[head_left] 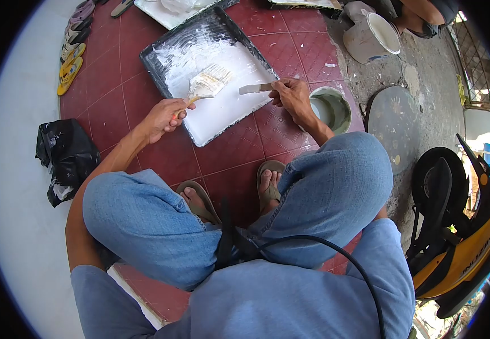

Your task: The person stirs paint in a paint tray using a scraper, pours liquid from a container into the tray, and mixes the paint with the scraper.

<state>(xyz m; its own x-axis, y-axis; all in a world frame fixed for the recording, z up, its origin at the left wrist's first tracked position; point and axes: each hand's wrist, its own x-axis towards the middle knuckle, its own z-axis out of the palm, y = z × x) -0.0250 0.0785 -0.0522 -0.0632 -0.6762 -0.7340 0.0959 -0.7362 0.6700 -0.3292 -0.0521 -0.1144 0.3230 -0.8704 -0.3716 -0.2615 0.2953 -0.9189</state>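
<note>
My left hand (164, 118) is closed around the handle of a wide paintbrush (210, 82), whose bristles are coated in white paint. The brush is over a black paint tray (153, 63) that holds a pool of white paint (215, 117). In my right hand (294, 100) is a narrow, flat-bladed scraper (251, 88), its pale blade pointing left toward the brush above the paint. A gap separates blade and bristles. Close beside my right wrist stands a round bucket (330, 108) with greyish liquid in it.
Red floor tiles (233, 186) lie under my sandalled feet. A black plastic bag (67, 155) rests by the white wall, with sandals (71, 70) farther along it. A white bucket (372, 38) and another person's leg (420, 16) are at upper right; a yellow-black motorbike (465, 248) is at right.
</note>
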